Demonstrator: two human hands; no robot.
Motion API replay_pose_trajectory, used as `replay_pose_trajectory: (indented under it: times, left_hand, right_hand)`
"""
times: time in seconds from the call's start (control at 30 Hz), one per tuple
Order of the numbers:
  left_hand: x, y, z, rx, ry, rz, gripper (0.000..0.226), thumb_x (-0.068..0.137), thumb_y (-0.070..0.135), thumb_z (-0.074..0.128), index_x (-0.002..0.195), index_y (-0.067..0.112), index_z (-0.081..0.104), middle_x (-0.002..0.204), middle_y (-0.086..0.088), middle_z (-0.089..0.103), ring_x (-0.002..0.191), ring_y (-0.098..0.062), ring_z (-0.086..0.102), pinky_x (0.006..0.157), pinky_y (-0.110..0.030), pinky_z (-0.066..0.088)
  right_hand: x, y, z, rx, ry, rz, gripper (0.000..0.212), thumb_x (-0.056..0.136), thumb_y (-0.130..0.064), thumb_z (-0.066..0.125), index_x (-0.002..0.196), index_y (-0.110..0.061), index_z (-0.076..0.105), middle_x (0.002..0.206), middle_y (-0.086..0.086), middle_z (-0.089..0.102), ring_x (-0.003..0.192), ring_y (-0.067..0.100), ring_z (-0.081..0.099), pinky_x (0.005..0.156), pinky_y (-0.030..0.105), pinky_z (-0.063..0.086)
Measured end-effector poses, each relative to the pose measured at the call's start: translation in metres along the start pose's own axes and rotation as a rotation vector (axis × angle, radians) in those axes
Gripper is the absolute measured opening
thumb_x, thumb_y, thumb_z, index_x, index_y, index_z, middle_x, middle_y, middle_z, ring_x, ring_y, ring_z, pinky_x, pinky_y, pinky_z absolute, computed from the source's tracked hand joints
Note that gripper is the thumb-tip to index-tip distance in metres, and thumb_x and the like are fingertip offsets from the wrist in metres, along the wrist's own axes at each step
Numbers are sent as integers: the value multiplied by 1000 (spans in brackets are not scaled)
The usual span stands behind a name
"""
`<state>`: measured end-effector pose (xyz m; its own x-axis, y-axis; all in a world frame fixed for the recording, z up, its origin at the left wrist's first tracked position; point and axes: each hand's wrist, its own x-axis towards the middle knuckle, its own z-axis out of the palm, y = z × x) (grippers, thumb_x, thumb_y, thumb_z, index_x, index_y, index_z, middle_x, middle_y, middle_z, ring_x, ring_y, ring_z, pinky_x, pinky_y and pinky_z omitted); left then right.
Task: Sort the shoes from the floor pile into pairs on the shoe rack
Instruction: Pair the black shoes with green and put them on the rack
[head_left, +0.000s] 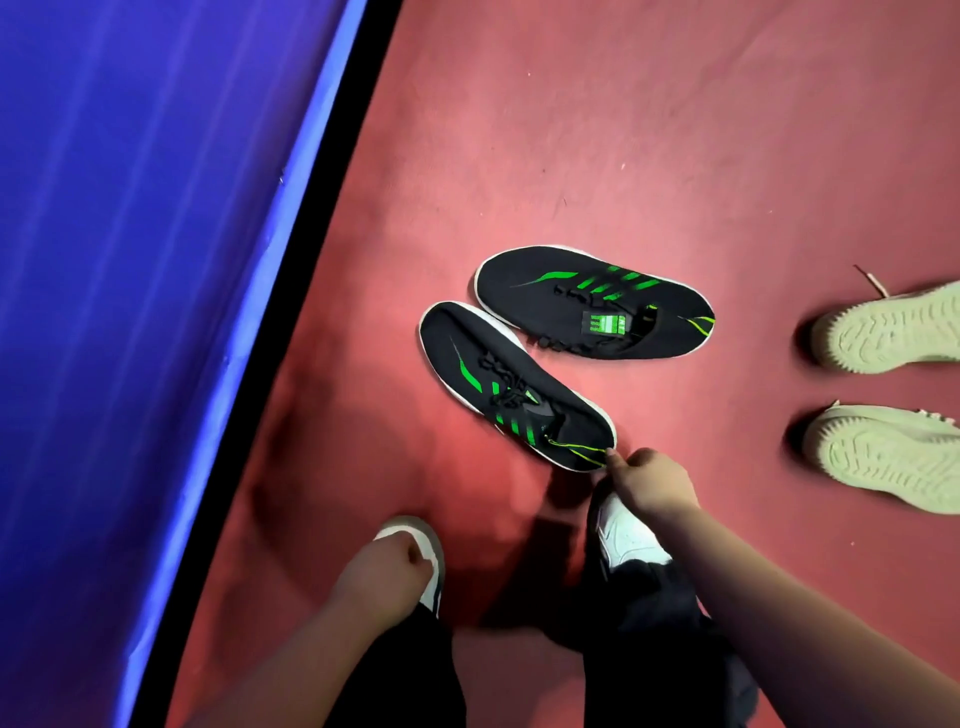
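Note:
Two black sneakers with green stripes and white soles lie on the red floor. The nearer black sneaker (514, 387) points up-left, and the farther black sneaker (592, 304) lies across, above it. My right hand (649, 483) pinches the heel of the nearer sneaker with its fingers curled. My left hand (384, 571) hangs lower left as a loose fist, holding nothing. Two pale beige shoes lie on their sides at the right edge, soles showing: the upper beige shoe (888, 332) and the lower beige shoe (883, 452). No shoe rack is in view.
A blue wall panel (130, 260) with a black border strip (311, 249) runs diagonally along the left. My own feet in white shoes (626, 535) and dark trousers (649, 649) stand at the bottom. Red floor (649, 130) stretches beyond the shoes.

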<state>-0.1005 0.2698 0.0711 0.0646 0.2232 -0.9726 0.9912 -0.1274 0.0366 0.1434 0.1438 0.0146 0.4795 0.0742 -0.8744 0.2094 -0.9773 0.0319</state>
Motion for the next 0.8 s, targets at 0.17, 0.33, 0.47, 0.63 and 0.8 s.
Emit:
replay_pose_trajectory:
  times: [0.17,0.33,0.47,0.63,0.8]
  left_hand:
    - [-1,12,-1,-5,51,30,29,89,21,49,61,21,43,67,6,54,69,-15,54,64,-22,36]
    - [10,25,-9,-102,6,30,16,88,21,52,72,18,52,84,-11,68,88,-28,67,77,-30,52]
    - [32,49,-4,-245,19,-10,21,88,25,57,69,16,51,83,-22,67,82,-36,67,77,-36,54]
    - [62,97,0,-447,-10,-35,32,95,32,49,118,10,52,99,-16,62,88,-30,66,84,-41,55]
    - [82,123,12,-890,86,-75,19,94,33,52,92,14,49,84,-10,62,68,-26,62,66,-37,57]
  right_hand:
    - [3,-6,-13,11,-14,-8,49,97,-42,42,104,1,63,112,23,65,111,38,57,84,32,44]
    - [5,-21,-25,30,50,-84,41,95,-42,47,85,-5,59,102,23,67,103,37,60,73,30,39]
    - [8,-44,-24,4,141,-245,41,83,-49,63,96,-10,57,102,15,64,98,34,61,77,33,46]
    - [20,-66,-12,-160,191,-301,45,79,-45,68,104,-11,54,109,13,57,99,36,60,79,37,46]
    - [37,-49,-26,19,126,-436,9,85,-9,57,83,-6,65,89,18,69,82,29,62,67,27,36]
